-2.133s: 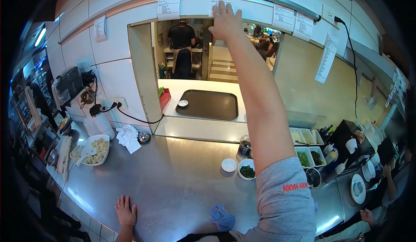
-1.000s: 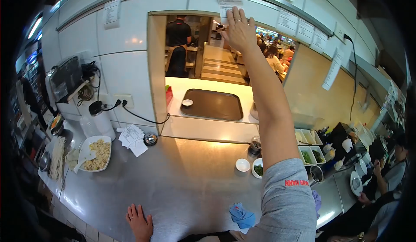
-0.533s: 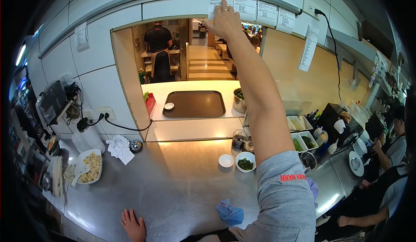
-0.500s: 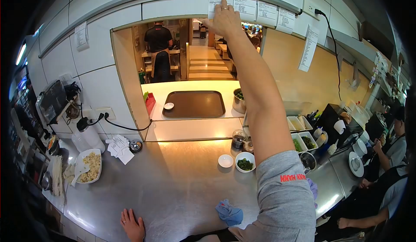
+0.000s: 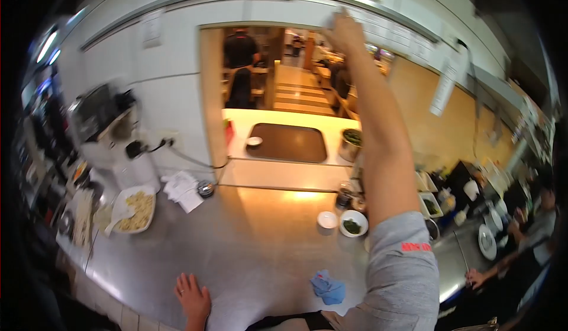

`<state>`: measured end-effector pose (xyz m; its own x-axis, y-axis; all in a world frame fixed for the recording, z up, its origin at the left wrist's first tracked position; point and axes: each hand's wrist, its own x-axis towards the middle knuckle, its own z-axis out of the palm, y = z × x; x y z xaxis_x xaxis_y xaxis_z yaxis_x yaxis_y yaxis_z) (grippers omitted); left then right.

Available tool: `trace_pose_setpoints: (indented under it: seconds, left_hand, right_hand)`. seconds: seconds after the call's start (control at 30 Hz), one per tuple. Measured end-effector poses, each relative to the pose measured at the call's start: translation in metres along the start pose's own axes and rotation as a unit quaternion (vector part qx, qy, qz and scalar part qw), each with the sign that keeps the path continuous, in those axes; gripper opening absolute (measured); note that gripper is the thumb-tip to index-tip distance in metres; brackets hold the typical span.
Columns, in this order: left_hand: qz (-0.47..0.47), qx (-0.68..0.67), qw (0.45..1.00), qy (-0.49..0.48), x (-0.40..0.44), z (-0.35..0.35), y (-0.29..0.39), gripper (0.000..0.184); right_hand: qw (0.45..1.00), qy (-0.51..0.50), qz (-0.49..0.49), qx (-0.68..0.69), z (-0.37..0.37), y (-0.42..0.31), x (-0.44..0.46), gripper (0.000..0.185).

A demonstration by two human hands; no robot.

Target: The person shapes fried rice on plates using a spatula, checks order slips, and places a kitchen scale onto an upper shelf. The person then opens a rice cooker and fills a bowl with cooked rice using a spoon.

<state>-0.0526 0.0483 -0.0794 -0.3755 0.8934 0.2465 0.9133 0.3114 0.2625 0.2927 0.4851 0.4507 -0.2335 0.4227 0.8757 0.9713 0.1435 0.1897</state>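
My right hand (image 5: 345, 32) is raised to the row of paper order slips (image 5: 400, 37) hung under the metal rail above the pass window. It touches or covers the leftmost slips. Its fingers are smeared by motion, so their grip does not show. My left hand (image 5: 192, 295) rests open near the front edge of the steel counter (image 5: 254, 260), fingers apart and holding nothing. A crumpled blue cloth (image 5: 328, 287) lies on the counter between my left hand and my right sleeve. Beyond it are a small white dish (image 5: 327, 219) and a white bowl of dark greens (image 5: 354, 224).
A brown tray (image 5: 287, 142) with a small white cup is on the pass shelf, beside a metal pot (image 5: 349, 145). At left are a rice bowl (image 5: 135, 209) with a paddle and some loose slips (image 5: 183, 190). Co-workers stand at the right edge.
The view has turned left, so the scene sits further right and blurs. My right hand's spread fingers have drawn closer together at the slips. My left hand stays on the counter.
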Motion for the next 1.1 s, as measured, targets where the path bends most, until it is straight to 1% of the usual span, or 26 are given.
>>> trace_pose_setpoints:
  seconds: [0.03, 0.07, 0.1, 0.17, 0.27, 0.3, 0.4, 0.5, 0.6, 0.63, 0.73, 0.77, 0.8, 0.83, 0.87, 0.9, 0.93, 0.97, 1.0, 1.03, 1.07, 1.1]
  left_hand:
    - [0.003, 0.000, 1.000, -0.001, 0.001, -0.002, -0.001, 0.057]
    - [0.004, -0.001, 1.000, 0.000, 0.002, -0.004, -0.003, 0.057]
    - [0.003, 0.000, 1.000, 0.002, 0.002, -0.007, -0.006, 0.056]
    - [0.019, 0.001, 1.000, 0.001, 0.001, -0.011, -0.012, 0.055]
    - [0.043, -0.036, 0.998, -0.035, -0.001, -0.025, -0.014, 0.055]
    - [0.051, -0.056, 0.996, -0.038, 0.001, -0.025, -0.016, 0.054]
    - [0.075, -0.105, 0.990, -0.059, -0.001, -0.019, -0.026, 0.053]
    - [0.086, -0.140, 0.982, -0.089, -0.001, -0.011, -0.034, 0.052]
    - [0.074, -0.176, 0.977, -0.099, 0.002, -0.006, -0.039, 0.048]
    - [0.072, -0.190, 0.975, -0.096, 0.002, -0.005, -0.039, 0.047]
    - [0.082, -0.223, 0.967, -0.096, 0.001, -0.006, -0.045, 0.046]
    - [0.085, -0.234, 0.964, -0.097, 0.002, -0.007, -0.046, 0.047]
    - [0.098, -0.232, 0.964, -0.082, 0.004, -0.002, -0.046, 0.044]
    - [0.098, -0.229, 0.966, -0.073, 0.001, 0.004, -0.047, 0.041]
    - [0.099, -0.234, 0.965, -0.059, 0.002, 0.002, -0.045, 0.039]
    - [0.098, -0.239, 0.965, -0.049, 0.004, -0.003, -0.044, 0.037]
    - [0.100, -0.249, 0.963, -0.033, 0.006, -0.011, -0.045, 0.034]
    - [0.107, -0.259, 0.960, -0.013, 0.007, -0.017, -0.047, 0.031]
    - [0.106, -0.269, 0.957, -0.004, 0.006, -0.019, -0.046, 0.030]
    - [0.108, -0.278, 0.954, 0.010, 0.006, -0.019, -0.046, 0.028]
    - [0.101, -0.272, 0.957, 0.008, 0.005, -0.020, -0.046, 0.027]
    - [0.097, -0.266, 0.959, 0.005, 0.003, -0.020, -0.044, 0.027]
  right_hand:
    - [1.000, 0.007, -0.021, 0.013, 0.000, -0.015, 0.005, 0.054]
    - [0.996, 0.050, -0.022, 0.064, 0.005, -0.033, 0.010, 0.053]
    - [0.993, 0.078, -0.024, 0.088, 0.008, -0.055, 0.015, 0.050]
    - [0.985, 0.048, -0.032, 0.164, 0.022, -0.098, 0.034, 0.044]
    - [0.956, -0.054, 0.015, 0.289, -0.002, -0.190, 0.043, 0.038]
    - [0.926, -0.071, 0.052, 0.366, -0.002, -0.219, 0.047, 0.036]
    - [0.868, -0.100, 0.043, 0.484, 0.022, -0.286, 0.069, 0.035]
    - [0.804, -0.102, 0.069, 0.581, 0.034, -0.346, 0.081, 0.036]
    - [0.759, -0.119, 0.126, 0.627, 0.040, -0.386, 0.082, 0.037]
    - [0.755, -0.118, 0.148, 0.628, 0.037, -0.397, 0.077, 0.035]
    - [0.788, -0.103, 0.094, 0.600, 0.066, -0.409, 0.048, 0.036]
    - [0.771, -0.176, 0.060, 0.609, 0.059, -0.418, 0.016, 0.032]
    - [0.729, -0.271, -0.041, 0.627, 0.046, -0.424, -0.030, 0.028]
    - [0.600, -0.398, -0.136, 0.681, 0.041, -0.427, -0.091, 0.029]
    - [0.539, -0.475, -0.213, 0.662, 0.015, -0.426, -0.154, 0.027]
    - [0.512, -0.514, -0.282, 0.628, -0.013, -0.424, -0.221, 0.025]
    - [0.505, -0.521, -0.344, 0.596, -0.041, -0.412, -0.283, 0.024]
    - [0.522, -0.506, -0.390, 0.565, -0.067, -0.396, -0.346, 0.022]
    - [0.567, -0.476, -0.413, 0.531, -0.087, -0.375, -0.406, 0.021]
    - [0.630, -0.444, -0.411, 0.486, -0.102, -0.351, -0.464, 0.020]
    - [0.696, -0.427, -0.382, 0.433, -0.115, -0.321, -0.524, 0.019]
    - [0.757, -0.415, -0.341, 0.372, -0.123, -0.294, -0.575, 0.027]
